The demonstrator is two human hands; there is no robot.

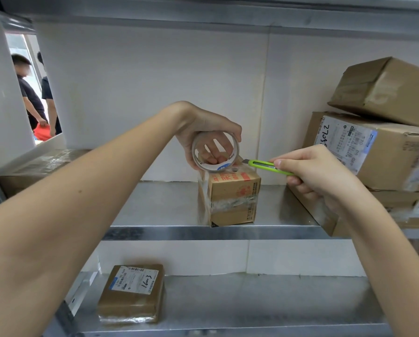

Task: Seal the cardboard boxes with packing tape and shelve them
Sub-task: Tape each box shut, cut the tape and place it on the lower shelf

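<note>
Bright even light, soft shadows, wide-angle bending at edges.

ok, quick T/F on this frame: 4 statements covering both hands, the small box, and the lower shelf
1. The left hand holds the tape roll. True.
2. The right hand holds scissors. False: a green utility knife.
3. The small box stands on the middle shelf. True.
4. The lower shelf holds three parcels. False: one flat labelled parcel shows.
</note>
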